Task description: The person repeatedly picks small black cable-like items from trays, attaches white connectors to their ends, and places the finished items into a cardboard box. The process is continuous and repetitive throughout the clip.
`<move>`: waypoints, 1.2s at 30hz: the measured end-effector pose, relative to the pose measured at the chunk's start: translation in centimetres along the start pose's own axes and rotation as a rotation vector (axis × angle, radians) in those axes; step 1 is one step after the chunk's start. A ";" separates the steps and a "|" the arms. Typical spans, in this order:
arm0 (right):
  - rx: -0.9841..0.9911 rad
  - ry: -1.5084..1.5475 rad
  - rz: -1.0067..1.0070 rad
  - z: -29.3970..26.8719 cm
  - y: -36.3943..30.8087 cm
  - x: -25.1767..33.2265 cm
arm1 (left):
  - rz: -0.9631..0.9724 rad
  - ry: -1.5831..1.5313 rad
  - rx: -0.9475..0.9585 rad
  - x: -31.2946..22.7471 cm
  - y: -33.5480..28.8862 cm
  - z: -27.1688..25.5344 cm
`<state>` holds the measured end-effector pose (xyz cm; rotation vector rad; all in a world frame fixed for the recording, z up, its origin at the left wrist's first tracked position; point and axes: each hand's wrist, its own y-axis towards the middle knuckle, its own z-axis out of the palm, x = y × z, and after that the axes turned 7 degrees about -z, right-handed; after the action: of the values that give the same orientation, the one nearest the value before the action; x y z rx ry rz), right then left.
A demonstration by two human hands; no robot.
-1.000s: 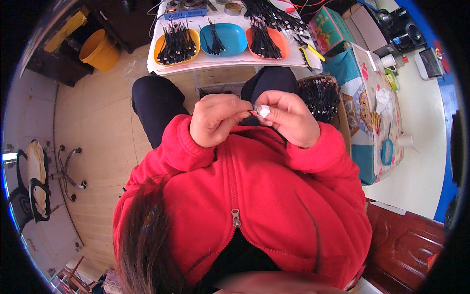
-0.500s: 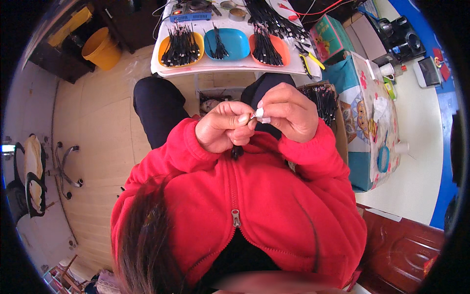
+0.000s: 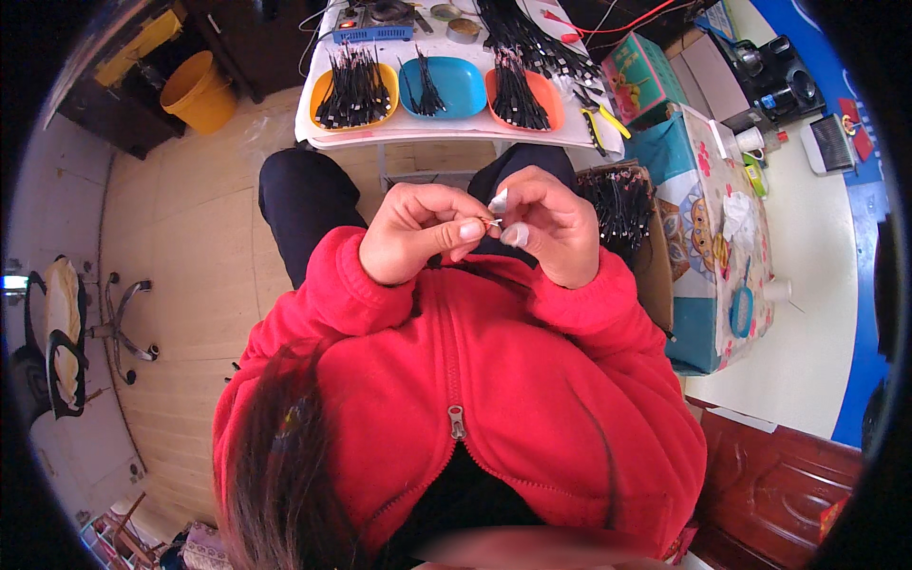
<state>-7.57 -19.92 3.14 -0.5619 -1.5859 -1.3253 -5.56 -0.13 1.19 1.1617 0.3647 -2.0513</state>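
Observation:
My left hand (image 3: pixel 423 233) pinches a thin cable between thumb and forefinger, in front of my chest. Its fine reddish and pale wire ends (image 3: pixel 491 222) stick out past the fingertips; most of the cable is hidden in the hand. My right hand (image 3: pixel 559 228) is just right of those ends, thumb and forefinger apart, with white wrapping on both tips. Whether the right fingers touch the wires is too small to tell. Beyond my knees, black cables lie in a yellow tray (image 3: pixel 393 113), a blue tray (image 3: pixel 465 76) and an orange-red tray (image 3: pixel 553 103).
The trays stand on a white table (image 3: pixel 427 136) with yellow-handled pliers (image 3: pixel 596 131), a blue heating device (image 3: pixel 372 26) and a heap of black cables (image 3: pixel 532 38). By my right knee, a cardboard box (image 3: pixel 659 275) holds more cables. A yellow bucket (image 3: pixel 199 93) stands at far left.
My right thumb and forefinger have come apart from the wire ends, where they were pinched together. My left hand has shifted slightly left and still grips the cable.

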 end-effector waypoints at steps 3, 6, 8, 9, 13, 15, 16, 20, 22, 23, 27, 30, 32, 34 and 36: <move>0.103 -0.240 -0.155 -0.8 0.4 0.0 | -0.019 0.050 -0.026 -0.2 0.0 -0.1; 0.103 -0.362 -0.197 -0.9 0.6 0.0 | -0.037 0.120 -0.049 -0.1 0.2 -0.3; 0.055 -0.278 -0.085 -0.5 0.7 -0.2 | -0.078 0.137 -0.060 -0.1 0.3 -0.6; 0.020 -0.227 -0.039 -0.2 0.6 -0.4 | -0.092 0.147 -0.067 0.0 0.3 -0.7; -0.056 -0.100 0.102 -0.1 0.7 -1.0 | -0.147 0.106 -0.056 0.0 0.9 -1.3; -0.031 -0.158 0.058 -0.6 1.4 -1.7 | -0.196 0.064 -0.068 -0.5 1.5 -1.7; -0.029 -0.150 0.033 -0.9 1.8 -2.2 | -0.211 -0.025 -0.076 -0.8 2.0 -1.8; -0.102 0.025 0.146 -1.4 3.1 -5.5 | -0.121 0.162 -0.257 -4.7 4.2 -2.1; 0.019 0.048 0.152 -1.2 3.7 -8.1 | 0.057 0.186 -0.303 -7.9 6.0 -2.4; 0.103 0.030 0.217 -1.1 3.7 -9.3 | 0.092 0.384 -0.346 -10.0 7.1 -3.0; 0.424 0.314 0.405 -1.9 3.1 -12.1 | 0.351 0.864 -0.395 -13.6 14.9 -5.8; 0.353 0.525 0.555 -3.4 3.7 -13.8 | 0.585 1.532 -0.309 -12.5 22.9 -10.8; 0.289 0.584 0.593 -4.4 4.3 -14.9 | 0.369 1.835 -0.215 -10.7 26.8 -14.4; 0.208 0.694 0.595 -5.0 5.0 -16.1 | 0.312 1.887 -0.132 -8.7 29.7 -17.8; 0.186 0.712 0.608 -5.6 5.4 -17.1 | 0.246 1.927 -0.100 -7.0 32.0 -20.5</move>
<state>6.34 -19.66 -9.45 -0.3518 -0.8373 -0.7709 32.36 -7.31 -0.84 2.5470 1.0342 -0.0974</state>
